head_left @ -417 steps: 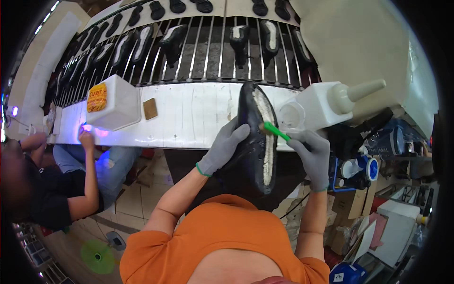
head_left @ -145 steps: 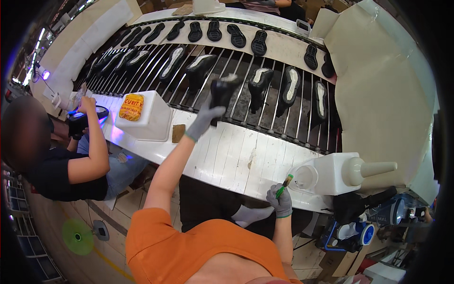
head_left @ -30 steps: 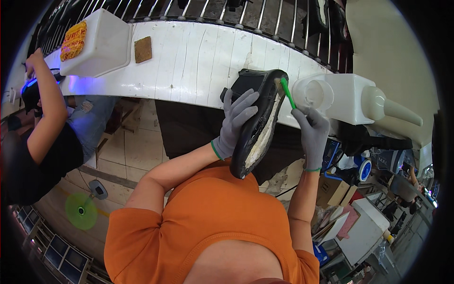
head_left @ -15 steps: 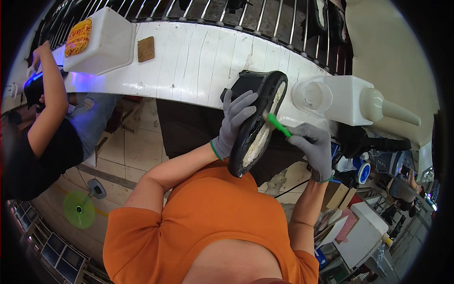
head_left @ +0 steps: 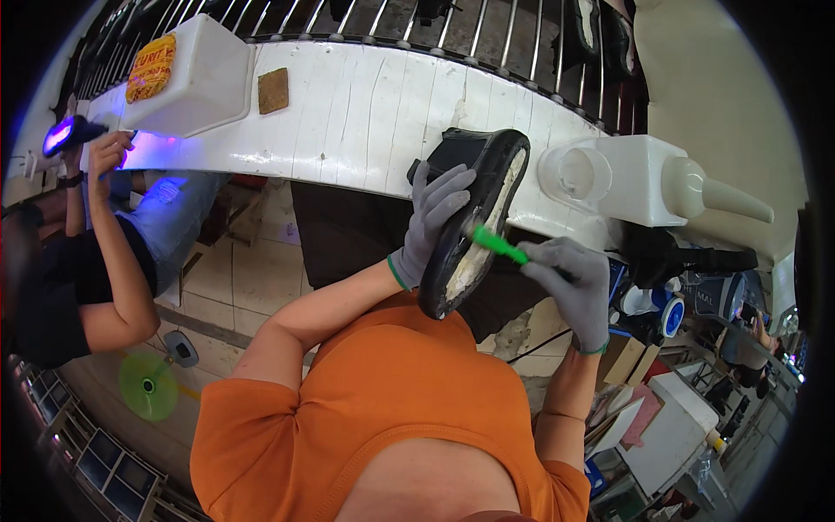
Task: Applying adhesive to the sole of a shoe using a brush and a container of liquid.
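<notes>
My left hand (head_left: 437, 211), in a grey glove, grips a black shoe (head_left: 450, 155) by its side and upper. The shoe is tilted so that its underside faces right, showing a pale, rough middle strip inside a black rim. In my gloved right hand (head_left: 570, 277) is a brush with a green handle (head_left: 502, 245). Its bristle end touches or nearly touches the shoe's underside around the middle. The shoe's far end is over the edge of the white bench (head_left: 365, 122), and its near end hangs in front of my orange shirt.
On the bench stand a clear cup (head_left: 576, 174), a white plastic container (head_left: 644, 178) with a tapered spout, a brown square piece (head_left: 273, 91) and a white bin (head_left: 204, 78). Metal rollers (head_left: 409, 26) run behind it. At left, a co-worker (head_left: 117, 270) holds a violet-lit device (head_left: 65, 135).
The brush has moved left and slightly down along the shoe's underside, with my right hand following. My left hand and the shoe have barely moved. The co-worker's arm has lowered and the lit device has risen.
</notes>
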The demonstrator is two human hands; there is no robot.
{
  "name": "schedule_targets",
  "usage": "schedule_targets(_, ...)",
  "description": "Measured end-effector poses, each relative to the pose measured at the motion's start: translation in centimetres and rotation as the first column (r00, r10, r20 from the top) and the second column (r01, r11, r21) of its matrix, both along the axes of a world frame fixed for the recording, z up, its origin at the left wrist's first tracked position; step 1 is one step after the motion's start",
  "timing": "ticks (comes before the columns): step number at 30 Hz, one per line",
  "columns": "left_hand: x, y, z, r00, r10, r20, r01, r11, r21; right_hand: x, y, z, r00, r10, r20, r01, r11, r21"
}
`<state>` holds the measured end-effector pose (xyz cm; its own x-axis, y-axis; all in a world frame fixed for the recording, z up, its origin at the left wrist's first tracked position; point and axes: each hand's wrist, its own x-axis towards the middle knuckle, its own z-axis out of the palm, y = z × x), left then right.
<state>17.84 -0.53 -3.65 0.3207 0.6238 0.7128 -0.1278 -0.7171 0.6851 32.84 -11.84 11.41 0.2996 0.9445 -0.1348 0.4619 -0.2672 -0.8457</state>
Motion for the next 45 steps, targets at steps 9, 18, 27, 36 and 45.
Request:
schedule_targets(9,0.9,-0.3,1.0,0.999,0.042,-0.005,-0.042,0.995,0.091,4.2,1.6,-5.2,0.92,-0.369,0.131,0.381,0.92,-0.089)
schedule_targets(18,0.4,0.1,0.8,0.999,-0.002,-0.053,0.006,0.997,0.083,0.6,-1.0,-1.5,0.981,-0.179,-0.075,0.177,0.984,-0.039)
schedule_targets(27,0.3,0.9,2.7,0.997,-0.029,-0.066,0.035,0.995,0.091,-1.5,-2.1,0.9,0.975,0.197,0.101,-0.207,0.974,0.094)
schedule_targets(36,0.4,2.3,6.4,0.974,-0.161,-0.16,0.177,0.98,0.093,-0.5,-1.6,1.2,0.992,-0.086,0.088,0.077,0.992,0.099)
schedule_targets(45,-1.7,3.1,10.8,0.827,-0.467,-0.313,0.448,0.884,-0.136,-1.1,-1.8,4.1,0.962,0.096,0.257,-0.17,0.944,0.281)
